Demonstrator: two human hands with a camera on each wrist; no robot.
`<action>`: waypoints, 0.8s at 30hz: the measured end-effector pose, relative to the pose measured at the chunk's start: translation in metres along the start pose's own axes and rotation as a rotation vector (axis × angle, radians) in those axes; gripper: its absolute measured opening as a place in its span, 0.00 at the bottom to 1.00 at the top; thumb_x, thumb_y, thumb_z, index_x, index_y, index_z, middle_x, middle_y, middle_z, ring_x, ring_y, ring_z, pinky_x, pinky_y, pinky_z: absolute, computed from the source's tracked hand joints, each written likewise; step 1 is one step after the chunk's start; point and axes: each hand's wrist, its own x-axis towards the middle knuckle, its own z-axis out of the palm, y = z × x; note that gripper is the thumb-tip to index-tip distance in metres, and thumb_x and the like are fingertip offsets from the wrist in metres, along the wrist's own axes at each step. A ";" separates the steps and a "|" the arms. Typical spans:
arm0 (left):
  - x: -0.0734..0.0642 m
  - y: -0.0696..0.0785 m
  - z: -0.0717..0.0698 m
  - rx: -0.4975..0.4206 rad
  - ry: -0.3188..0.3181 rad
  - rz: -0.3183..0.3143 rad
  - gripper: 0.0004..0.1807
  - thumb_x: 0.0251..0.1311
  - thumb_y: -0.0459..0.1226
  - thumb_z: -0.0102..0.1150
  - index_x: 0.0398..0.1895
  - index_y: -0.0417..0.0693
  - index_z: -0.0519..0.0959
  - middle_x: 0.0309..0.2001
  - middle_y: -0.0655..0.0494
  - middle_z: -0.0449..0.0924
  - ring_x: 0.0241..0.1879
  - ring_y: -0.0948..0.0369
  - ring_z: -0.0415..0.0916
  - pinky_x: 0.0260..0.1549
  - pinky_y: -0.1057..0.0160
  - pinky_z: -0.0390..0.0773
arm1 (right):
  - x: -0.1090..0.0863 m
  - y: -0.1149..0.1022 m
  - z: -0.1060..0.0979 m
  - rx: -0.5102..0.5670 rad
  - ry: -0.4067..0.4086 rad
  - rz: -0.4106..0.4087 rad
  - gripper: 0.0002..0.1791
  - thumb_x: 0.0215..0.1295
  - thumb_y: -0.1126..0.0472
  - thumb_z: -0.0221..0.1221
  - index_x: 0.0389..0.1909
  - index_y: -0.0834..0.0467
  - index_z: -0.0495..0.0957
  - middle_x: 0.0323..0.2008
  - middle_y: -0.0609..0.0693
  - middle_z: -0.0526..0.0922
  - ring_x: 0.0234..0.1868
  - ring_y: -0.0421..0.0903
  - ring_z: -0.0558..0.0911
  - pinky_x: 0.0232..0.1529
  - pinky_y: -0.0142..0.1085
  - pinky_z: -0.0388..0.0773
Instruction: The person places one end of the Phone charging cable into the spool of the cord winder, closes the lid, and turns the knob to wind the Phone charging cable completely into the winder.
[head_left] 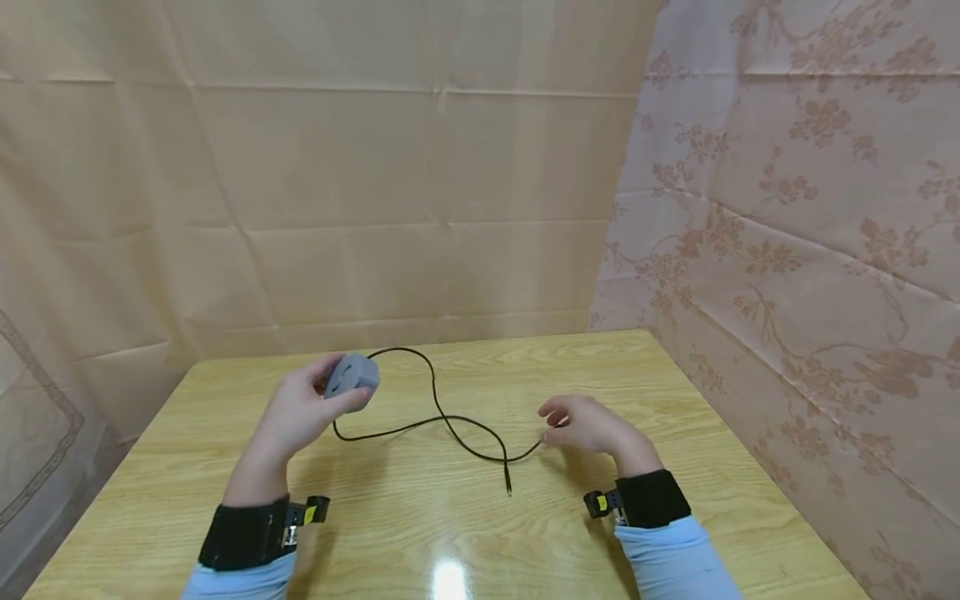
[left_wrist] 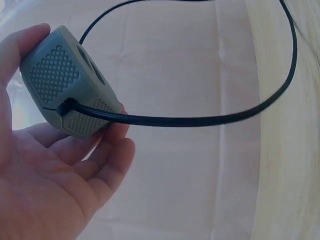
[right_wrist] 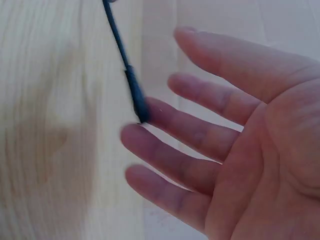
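My left hand point(head_left: 296, 408) grips a grey block-shaped device point(head_left: 354, 379) between thumb and fingers, raised above the table. In the left wrist view the grey device point(left_wrist: 75, 85) shows studded side panels, a slot in its face and a notch where a black cable point(left_wrist: 175, 121) comes out. In the head view the cable point(head_left: 432, 375) forms crossing loops between the hands; one end, a thin plug point(head_left: 508, 483), hangs at the middle. At the right, my right hand point(head_left: 588, 425) has its fingers spread; the cable's other plug point(right_wrist: 136, 97) meets or overlaps its fingertips, thumb apart.
A wooden table point(head_left: 405, 517) lies beneath both hands, its far edge against a beige curtain point(head_left: 337, 167). Floral cloth point(head_left: 810, 250) hangs along the right side. Each wrist carries a black strap point(head_left: 247, 533) with a small camera.
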 end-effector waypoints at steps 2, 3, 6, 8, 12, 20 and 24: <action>0.000 0.003 0.001 0.010 0.010 0.012 0.47 0.60 0.55 0.70 0.75 0.39 0.65 0.59 0.37 0.76 0.54 0.45 0.75 0.46 0.48 0.80 | -0.002 -0.001 -0.003 -0.013 0.041 -0.005 0.25 0.67 0.60 0.66 0.62 0.65 0.76 0.55 0.62 0.81 0.57 0.59 0.79 0.57 0.54 0.76; -0.001 0.004 0.002 0.016 0.015 0.020 0.47 0.60 0.55 0.71 0.75 0.40 0.65 0.59 0.37 0.76 0.54 0.44 0.74 0.46 0.47 0.80 | -0.002 -0.001 -0.004 -0.020 0.064 -0.012 0.26 0.68 0.59 0.66 0.64 0.65 0.75 0.58 0.63 0.80 0.60 0.61 0.78 0.58 0.56 0.74; -0.001 0.009 0.005 0.030 0.039 0.062 0.48 0.58 0.55 0.72 0.75 0.40 0.65 0.62 0.38 0.74 0.56 0.43 0.74 0.46 0.45 0.81 | -0.003 -0.004 -0.008 -0.045 0.140 -0.047 0.29 0.70 0.57 0.65 0.68 0.64 0.71 0.62 0.64 0.76 0.64 0.64 0.73 0.62 0.58 0.70; -0.002 0.012 0.007 0.038 0.062 0.101 0.47 0.57 0.53 0.74 0.74 0.40 0.66 0.65 0.39 0.71 0.57 0.42 0.73 0.46 0.43 0.82 | -0.004 -0.009 -0.010 -0.061 0.198 -0.076 0.32 0.70 0.57 0.65 0.71 0.63 0.69 0.65 0.62 0.74 0.66 0.64 0.71 0.63 0.59 0.69; -0.003 0.019 0.013 0.044 0.117 0.188 0.46 0.55 0.46 0.77 0.73 0.38 0.67 0.66 0.40 0.70 0.58 0.42 0.73 0.47 0.42 0.81 | -0.004 -0.021 -0.011 -0.103 0.322 -0.158 0.36 0.69 0.56 0.67 0.74 0.60 0.65 0.70 0.60 0.70 0.70 0.62 0.68 0.66 0.59 0.66; -0.007 0.035 0.029 0.044 0.140 0.308 0.44 0.50 0.38 0.80 0.70 0.39 0.69 0.60 0.41 0.77 0.57 0.46 0.76 0.49 0.43 0.80 | -0.005 -0.044 -0.006 -0.198 0.544 -0.412 0.40 0.63 0.59 0.72 0.74 0.58 0.65 0.69 0.59 0.69 0.69 0.59 0.69 0.65 0.55 0.69; -0.007 0.041 0.036 0.055 0.134 0.382 0.43 0.48 0.38 0.82 0.68 0.40 0.72 0.61 0.45 0.76 0.56 0.48 0.76 0.48 0.45 0.81 | -0.003 -0.052 -0.003 -0.258 0.632 -0.569 0.42 0.59 0.61 0.74 0.72 0.60 0.67 0.69 0.60 0.69 0.69 0.58 0.69 0.65 0.54 0.70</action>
